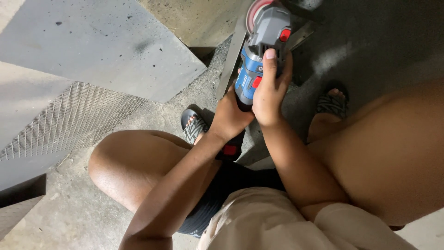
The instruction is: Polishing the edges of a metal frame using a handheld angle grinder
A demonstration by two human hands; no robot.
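I am squatting and holding a cordless angle grinder (pixel 264 37) with a blue and grey body and red switches. My right hand (pixel 269 90) wraps the upper body of the tool, thumb along its top. My left hand (pixel 230 115) grips the lower handle from the left, just above the battery (pixel 230 149). The grinder's reddish disc (pixel 255 11) sits at the top edge of the view, over a long metal bar (pixel 230 65) lying on the concrete floor.
A sheet of metal mesh (pixel 69 118) and flat grey panels (pixel 101 44) lie on the floor to the left. My knees fill the lower middle and right, and my sandalled feet (pixel 333 103) stand beside the bar.
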